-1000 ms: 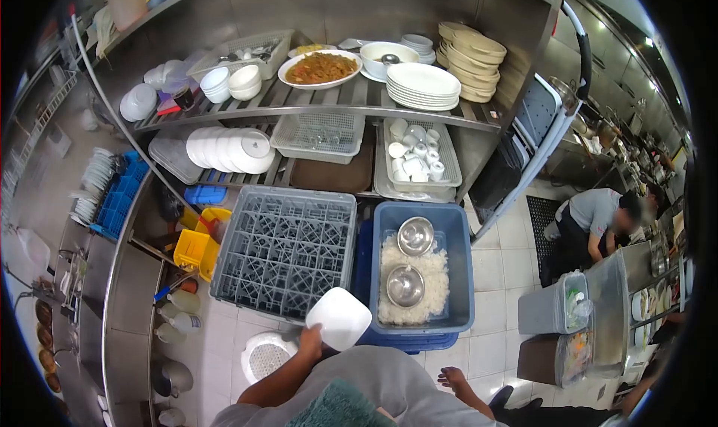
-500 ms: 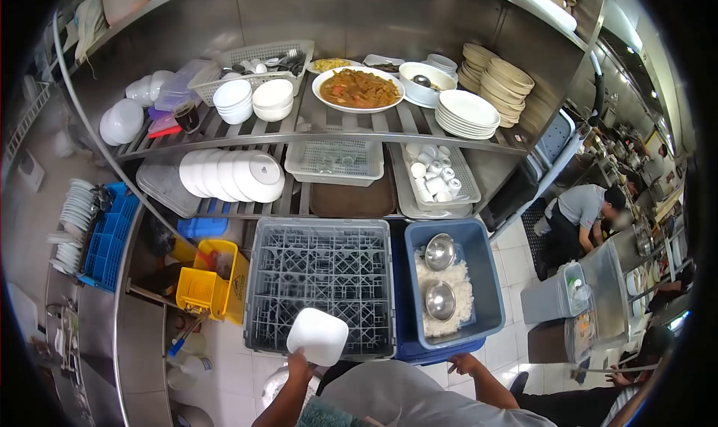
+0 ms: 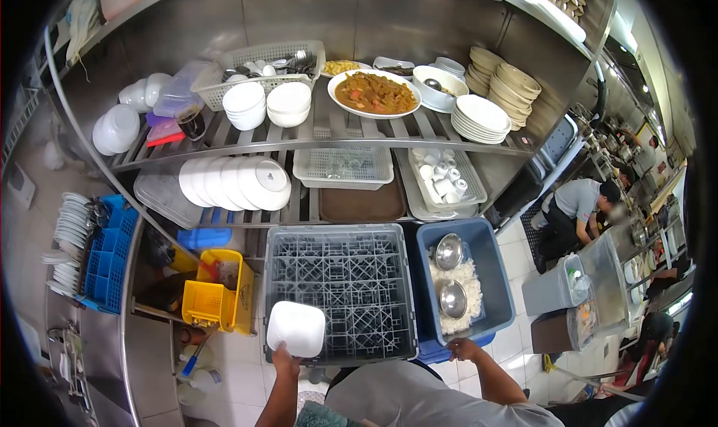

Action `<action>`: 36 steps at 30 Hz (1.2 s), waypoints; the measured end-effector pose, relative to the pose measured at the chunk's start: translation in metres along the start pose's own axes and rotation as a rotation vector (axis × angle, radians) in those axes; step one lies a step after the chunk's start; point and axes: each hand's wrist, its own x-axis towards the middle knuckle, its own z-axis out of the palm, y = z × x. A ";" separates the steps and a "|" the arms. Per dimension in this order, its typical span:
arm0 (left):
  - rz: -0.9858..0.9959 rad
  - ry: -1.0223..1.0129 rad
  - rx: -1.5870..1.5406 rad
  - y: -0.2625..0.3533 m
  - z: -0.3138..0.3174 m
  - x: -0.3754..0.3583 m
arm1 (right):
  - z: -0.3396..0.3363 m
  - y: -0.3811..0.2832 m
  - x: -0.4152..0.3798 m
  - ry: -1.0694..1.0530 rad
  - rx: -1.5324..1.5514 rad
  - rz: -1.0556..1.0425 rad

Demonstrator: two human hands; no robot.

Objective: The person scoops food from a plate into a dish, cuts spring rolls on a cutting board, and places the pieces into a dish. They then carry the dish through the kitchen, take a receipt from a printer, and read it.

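- Plate (image 3: 296, 328) first: a white square one with rounded corners, gripped by my left hand (image 3: 284, 354) at its near edge and held above the near left corner of the grey dish rack (image 3: 340, 291).
- Fingers of that hand are clenched on the plate's rim; my thumb side is hidden behind the plate, so I cannot tell how deep the hold goes.
- Right hand (image 3: 465, 349) rests on the near rim of the blue tub (image 3: 497, 277), fingers curled over the edge, holding nothing else.
- Judging the step as slotting the plate into the rack, I would tilt it upright, line its edge with one row of the grid dividers, and let it slide between the pegs rather than drop it flat across them.
- Keeping the right hand braced on the tub should steady my lean; I would keep it clear of the two metal bowls (image 3: 449, 251) sitting on the rice (image 3: 462, 279) inside.
- Rack looks empty, so any near slot seems free.
- Hard to make out: the rack's far pegs blur into a mesh, and the lens bends every edge.
- Cut off: my forearms and body at the bottom edge, and the floor under the rack.
- Shelf (image 3: 329, 139) above carries stacked white bowls (image 3: 268, 104) and a dish of food (image 3: 374, 93); what is in the small basket (image 3: 447, 179) of cups is too small to tell.
- Another person (image 3: 576, 210) bends at a counter well off to the right; their hands are not visible.
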 end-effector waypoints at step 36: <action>0.007 0.024 -0.139 -0.088 0.044 -0.040 | -0.213 -0.289 -0.062 0.127 -0.155 -0.878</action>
